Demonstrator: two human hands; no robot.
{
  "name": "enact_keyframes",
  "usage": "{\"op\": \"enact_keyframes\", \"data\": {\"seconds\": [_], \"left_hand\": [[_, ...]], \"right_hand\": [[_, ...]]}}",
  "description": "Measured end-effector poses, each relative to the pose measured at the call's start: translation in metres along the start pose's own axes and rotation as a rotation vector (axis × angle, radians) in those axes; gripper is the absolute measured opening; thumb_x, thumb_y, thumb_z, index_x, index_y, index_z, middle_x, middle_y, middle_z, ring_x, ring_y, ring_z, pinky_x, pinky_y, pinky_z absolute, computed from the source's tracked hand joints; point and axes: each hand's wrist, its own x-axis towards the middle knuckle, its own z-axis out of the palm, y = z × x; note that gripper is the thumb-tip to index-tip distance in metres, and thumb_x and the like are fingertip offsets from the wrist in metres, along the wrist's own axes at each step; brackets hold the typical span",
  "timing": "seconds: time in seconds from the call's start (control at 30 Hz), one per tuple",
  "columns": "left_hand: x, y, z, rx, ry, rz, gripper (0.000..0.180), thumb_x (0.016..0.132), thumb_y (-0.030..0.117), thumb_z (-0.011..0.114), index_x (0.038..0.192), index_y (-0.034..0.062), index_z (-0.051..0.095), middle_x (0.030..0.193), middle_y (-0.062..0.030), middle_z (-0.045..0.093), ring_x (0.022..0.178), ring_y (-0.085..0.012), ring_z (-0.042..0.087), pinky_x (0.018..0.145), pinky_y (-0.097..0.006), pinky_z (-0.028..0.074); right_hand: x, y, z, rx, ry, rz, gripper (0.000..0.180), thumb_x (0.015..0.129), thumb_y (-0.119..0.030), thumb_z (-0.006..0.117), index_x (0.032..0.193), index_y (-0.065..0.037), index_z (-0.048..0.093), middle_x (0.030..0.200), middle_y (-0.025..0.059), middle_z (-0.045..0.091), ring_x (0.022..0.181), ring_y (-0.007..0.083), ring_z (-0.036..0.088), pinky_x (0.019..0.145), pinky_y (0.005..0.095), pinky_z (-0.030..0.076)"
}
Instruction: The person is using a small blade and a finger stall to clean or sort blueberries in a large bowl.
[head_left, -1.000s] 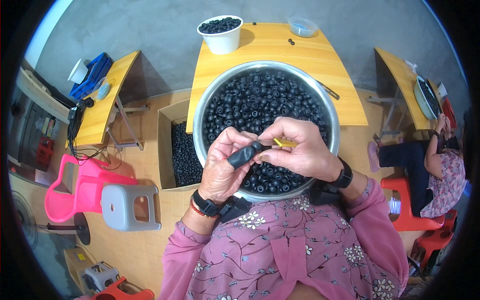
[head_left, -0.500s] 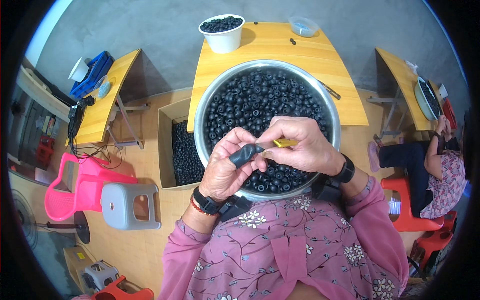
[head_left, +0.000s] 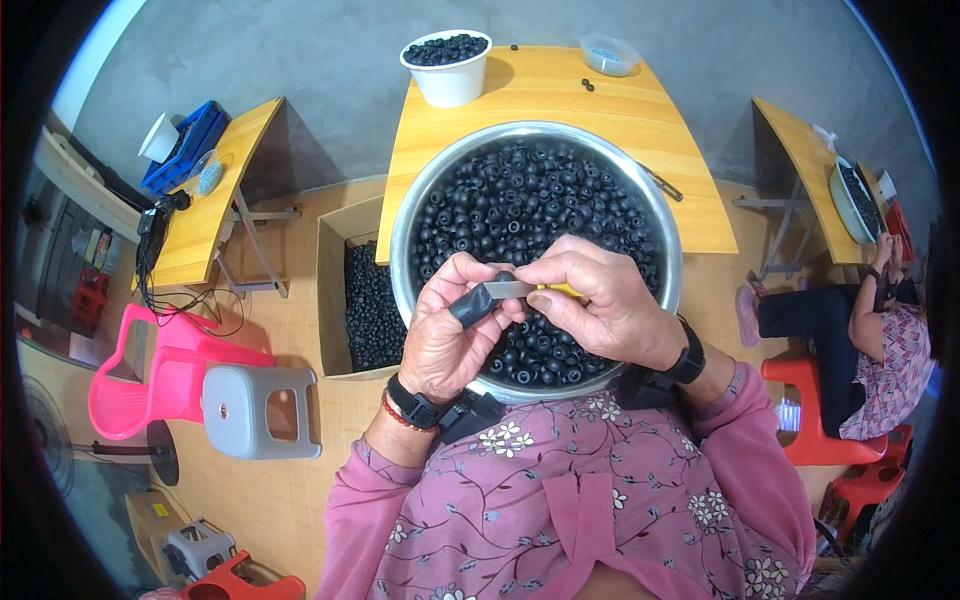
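Over a wide metal basin (head_left: 405, 225) full of small black ring-shaped pieces (head_left: 510, 200), my two hands meet. My right hand (head_left: 610, 310) is closed round the yellow handle (head_left: 562, 289) of a small knife, whose flat metal blade (head_left: 510, 289) points left. My left hand (head_left: 440, 335) pinches a small black piece (head_left: 504, 276), mostly hidden by the fingers, just above the blade. A black cover (head_left: 472, 306) wraps my left thumb, and its tip lies against the blade.
Behind the basin a wooden table (head_left: 560, 85) carries a white tub (head_left: 447, 80) of black pieces and a clear bowl (head_left: 609, 56). A cardboard box (head_left: 330, 300) of pieces, a grey stool (head_left: 250, 410) and a pink chair (head_left: 160, 375) are left. A person (head_left: 870, 335) sits right.
The knife's blade has turned and shows its flat side more fully, lying over the covered left thumb. The small black piece is now visible above the blade. Both hands have shifted slightly.
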Motion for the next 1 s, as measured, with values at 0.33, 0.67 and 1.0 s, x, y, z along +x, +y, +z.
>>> {"op": "enact_keyframes", "data": {"seconds": [0.33, 0.67, 1.0], "left_hand": [[0.000, -0.001, -0.002, -0.004, 0.002, 0.004, 0.016, 0.095, 0.001, 0.066, 0.110, 0.0044, 0.061, 0.120, -0.0195, 0.066, 0.095, -0.0254, 0.070, 0.088, -0.038, 0.058], [0.001, 0.000, 0.000, -0.007, 0.011, 0.013, 0.015, 0.095, 0.001, 0.067, 0.107, 0.0042, 0.060, 0.120, -0.0199, 0.065, 0.095, -0.0254, 0.070, 0.088, -0.038, 0.058], [-0.003, 0.022, 0.018, 0.151, -0.011, 0.180, 0.019, 0.093, 0.011, 0.068, 0.110, 0.0052, 0.062, 0.105, -0.0125, 0.060, 0.083, -0.0176, 0.054, 0.077, -0.031, 0.046]], "right_hand": [[-0.002, 0.002, -0.001, -0.180, -0.008, -0.098, 0.030, 0.089, -0.002, 0.068, 0.119, -0.001, 0.068, 0.094, 0.0121, 0.062, 0.079, 0.0277, 0.067, 0.068, 0.0351, 0.055], [-0.002, 0.002, -0.002, -0.165, -0.014, -0.077, 0.029, 0.088, -0.001, 0.068, 0.118, -0.001, 0.068, 0.096, 0.0126, 0.063, 0.079, 0.0278, 0.068, 0.068, 0.0354, 0.055], [0.005, 0.024, -0.019, -0.085, 0.210, 0.162, 0.016, 0.087, -0.004, 0.073, 0.102, 0.001, 0.069, 0.088, 0.0125, 0.067, 0.078, 0.0248, 0.068, 0.069, 0.0338, 0.052]]}}
